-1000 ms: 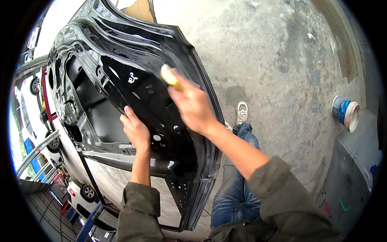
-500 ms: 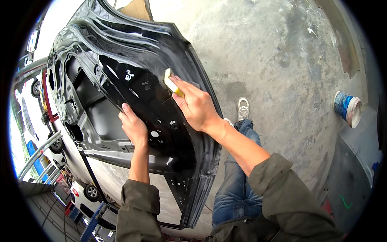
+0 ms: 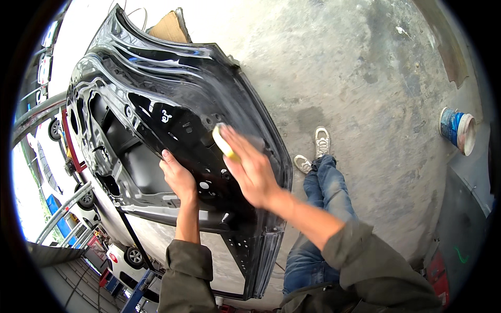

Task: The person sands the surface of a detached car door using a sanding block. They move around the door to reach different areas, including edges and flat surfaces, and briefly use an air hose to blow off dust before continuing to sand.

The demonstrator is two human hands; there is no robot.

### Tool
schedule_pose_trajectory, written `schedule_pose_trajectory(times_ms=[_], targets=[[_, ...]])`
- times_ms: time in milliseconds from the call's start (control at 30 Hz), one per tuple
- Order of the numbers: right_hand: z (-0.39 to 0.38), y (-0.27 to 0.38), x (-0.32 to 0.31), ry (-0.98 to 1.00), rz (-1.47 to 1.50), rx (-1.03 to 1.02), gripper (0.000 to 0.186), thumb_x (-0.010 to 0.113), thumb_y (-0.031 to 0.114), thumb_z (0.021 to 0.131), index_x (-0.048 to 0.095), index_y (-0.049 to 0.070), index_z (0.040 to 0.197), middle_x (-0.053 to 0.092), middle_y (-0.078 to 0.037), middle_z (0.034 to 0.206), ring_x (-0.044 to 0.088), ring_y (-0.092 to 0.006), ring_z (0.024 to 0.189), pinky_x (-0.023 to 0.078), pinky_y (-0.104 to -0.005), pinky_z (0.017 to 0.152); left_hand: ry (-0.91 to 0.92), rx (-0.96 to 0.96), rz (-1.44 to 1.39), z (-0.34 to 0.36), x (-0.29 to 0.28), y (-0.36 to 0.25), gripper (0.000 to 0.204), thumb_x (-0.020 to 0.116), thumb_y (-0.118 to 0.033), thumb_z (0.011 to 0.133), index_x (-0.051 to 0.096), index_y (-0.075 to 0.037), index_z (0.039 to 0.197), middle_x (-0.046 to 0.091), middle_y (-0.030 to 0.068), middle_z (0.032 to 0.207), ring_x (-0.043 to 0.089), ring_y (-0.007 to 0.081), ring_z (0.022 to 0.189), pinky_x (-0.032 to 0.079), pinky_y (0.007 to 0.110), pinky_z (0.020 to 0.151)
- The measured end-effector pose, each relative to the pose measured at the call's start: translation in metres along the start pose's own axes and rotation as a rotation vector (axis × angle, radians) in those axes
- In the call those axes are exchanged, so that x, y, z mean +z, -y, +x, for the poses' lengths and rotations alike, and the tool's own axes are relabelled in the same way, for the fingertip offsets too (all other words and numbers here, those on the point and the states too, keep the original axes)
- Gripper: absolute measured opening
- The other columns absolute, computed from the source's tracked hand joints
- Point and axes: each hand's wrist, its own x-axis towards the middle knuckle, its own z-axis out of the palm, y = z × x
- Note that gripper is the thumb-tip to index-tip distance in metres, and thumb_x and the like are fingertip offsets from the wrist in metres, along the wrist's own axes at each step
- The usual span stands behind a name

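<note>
Black metal car-door panel (image 3: 195, 148): it stretches before us, holed and ridged face showing, its right edge beside our legs.
Right hand (image 3: 253, 175): our fingers lie along a pale yellow block-shaped pad (image 3: 224, 143), holding it narrowly against thumb and palm; the pad sits on or just over the panel, between its large opening and its right edge. Blur keeps us from telling how firmly it presses.
Shift of the pad: half a second ago it was nearer the panel's far end; we have drawn it toward ourselves, and a pair of small round holes (image 3: 213, 119) now shows beyond it. We judge that the rubbing is passing to a nearer stretch of surface.
Left hand (image 3: 180, 176): it has stayed at the opening's rim, thumb up; we cannot tell whether its fingers curl around the edge.
In the way: our right hand hides the surface beneath it, and our left hand covers part of the rim.
Floor around: on the grey concrete floor (image 3: 365, 68) stand our pale shoes (image 3: 322, 142), near the panel's right edge; a blue-and-white bucket (image 3: 456, 130) is well apart to the right. Brown cardboard (image 3: 169, 28) shows past the panel's far end.
</note>
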Motion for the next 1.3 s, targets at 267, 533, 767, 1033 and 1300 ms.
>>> schedule_pose_trajectory(times_ms=[267,533,767,1033,1300], targets=[[-0.028,0.006,-0.013,0.057,-0.071,0.001,0.052,0.058,0.011,0.099,0.05,-0.007,0.147,0.052,-0.026,0.15,0.049,-0.0397,0.142,0.04,-0.0445,0.119,-0.006,-0.045,-0.041,0.0,-0.001,0.001,0.068,0.035,-0.058,0.11,0.06,0.005,0.103,0.065,0.0183,0.091,0.06,0.0314,0.087,0.047,0.043,0.085],[-0.055,0.014,-0.014,0.05,-0.011,0.006,0.054,0.056,0.013,0.099,0.049,-0.006,0.149,0.048,-0.024,0.155,0.042,-0.0397,0.148,0.034,-0.0468,0.123,-0.015,-0.005,-0.025,-0.004,0.001,-0.008,0.071,0.033,-0.059,0.109,0.057,0.007,0.111,0.068,0.0344,0.101,0.064,0.0511,0.098,0.047,0.054,0.089],[-0.049,0.006,-0.021,0.156,-0.099,-0.061,0.06,0.062,0.008,0.089,0.052,-0.006,0.146,0.05,-0.024,0.154,0.044,-0.0408,0.146,0.037,-0.047,0.121,-0.01,-0.041,0.003,-0.004,-0.004,-0.01,0.07,0.034,-0.059,0.109,0.058,0.006,0.119,0.07,0.0346,0.108,0.065,0.0527,0.105,0.048,0.055,0.093],[-0.154,0.031,-0.02,0.187,-0.38,-0.007,0.068,0.064,0.003,0.079,0.053,-0.007,0.145,0.048,-0.027,0.154,0.044,-0.0446,0.145,0.035,-0.0534,0.121,0.035,-0.065,0.004,-0.007,-0.005,-0.017,0.073,0.029,-0.063,0.107,0.051,0.006,0.113,0.069,0.0366,0.1,0.065,0.0561,0.1,0.048,0.059,0.089],[0.009,-0.002,-0.007,0.171,-0.254,-0.202,0.061,0.058,0.0,0.091,0.048,0.0,0.152,0.046,-0.022,0.158,0.044,-0.0395,0.147,0.035,-0.0443,0.121,0.081,-0.128,-0.007,-0.008,-0.009,-0.019,0.073,0.031,-0.063,0.107,0.054,0.006,0.119,0.07,0.035,0.103,0.065,0.0542,0.104,0.049,0.058,0.09]])
